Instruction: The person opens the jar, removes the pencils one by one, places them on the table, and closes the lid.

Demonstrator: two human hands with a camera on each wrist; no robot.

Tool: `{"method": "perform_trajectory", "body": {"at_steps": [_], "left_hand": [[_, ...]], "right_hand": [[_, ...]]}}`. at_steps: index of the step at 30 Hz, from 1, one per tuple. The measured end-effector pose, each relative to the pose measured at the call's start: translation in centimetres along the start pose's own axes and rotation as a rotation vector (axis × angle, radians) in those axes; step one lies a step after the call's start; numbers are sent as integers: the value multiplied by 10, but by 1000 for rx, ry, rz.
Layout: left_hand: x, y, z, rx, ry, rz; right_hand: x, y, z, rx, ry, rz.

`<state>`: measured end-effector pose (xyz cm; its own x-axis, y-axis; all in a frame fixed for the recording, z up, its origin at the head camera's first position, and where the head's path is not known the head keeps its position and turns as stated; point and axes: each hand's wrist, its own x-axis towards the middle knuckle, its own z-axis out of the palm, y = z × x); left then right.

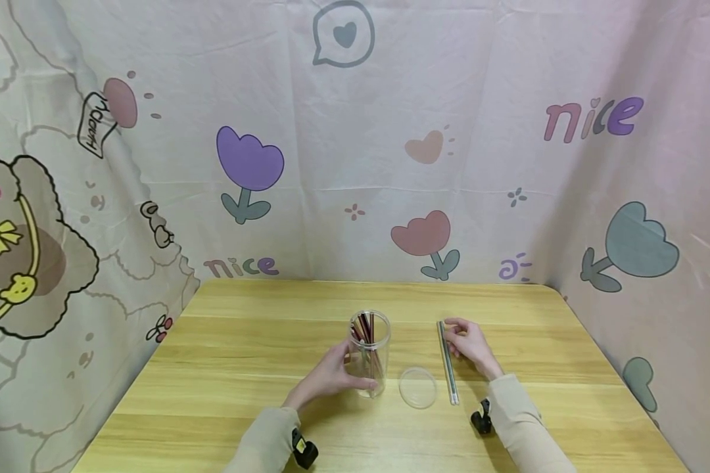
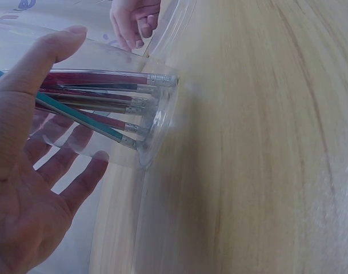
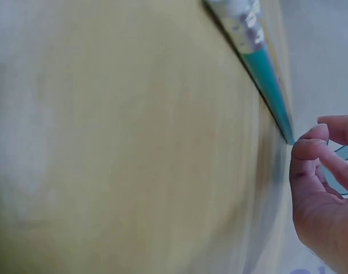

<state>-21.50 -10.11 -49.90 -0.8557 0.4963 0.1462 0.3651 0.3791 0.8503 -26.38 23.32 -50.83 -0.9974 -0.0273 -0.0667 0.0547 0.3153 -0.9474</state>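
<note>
My left hand (image 1: pixel 334 373) grips a clear jar (image 1: pixel 380 364) from its left side, thumb toward the front. The jar stands upright, with several pencils (image 2: pixel 99 79) inside, dark red and teal, their eraser ends down at its base. On its right, a couple of teal pencils (image 1: pixel 448 368) lie side by side on the table, eraser ends toward me. My right hand (image 1: pixel 470 343) is at their far end, fingers bent and fingertips right at the pencils' edge. In the right wrist view, a teal pencil (image 3: pixel 265 77) runs toward the fingertips of that hand (image 3: pixel 328 182).
A round clear lid (image 1: pixel 417 387) lies flat between the jar and the loose pencils. The wooden table (image 1: pixel 242 341) meets a printed cloth backdrop (image 1: pixel 343 131) at the back. Each wrist wears a small black camera (image 1: pixel 304 449).
</note>
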Motion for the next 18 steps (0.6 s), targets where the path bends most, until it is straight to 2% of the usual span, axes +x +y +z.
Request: {"method": "perform_trajectory", "body": {"at_steps": [9, 18], "left_hand": [[0, 0, 0, -11, 1, 8], [0, 0, 0, -9, -4, 1]], "right_hand": [[1, -12, 3, -11, 35, -83], [-2, -34, 10, 66, 21, -129]]}}
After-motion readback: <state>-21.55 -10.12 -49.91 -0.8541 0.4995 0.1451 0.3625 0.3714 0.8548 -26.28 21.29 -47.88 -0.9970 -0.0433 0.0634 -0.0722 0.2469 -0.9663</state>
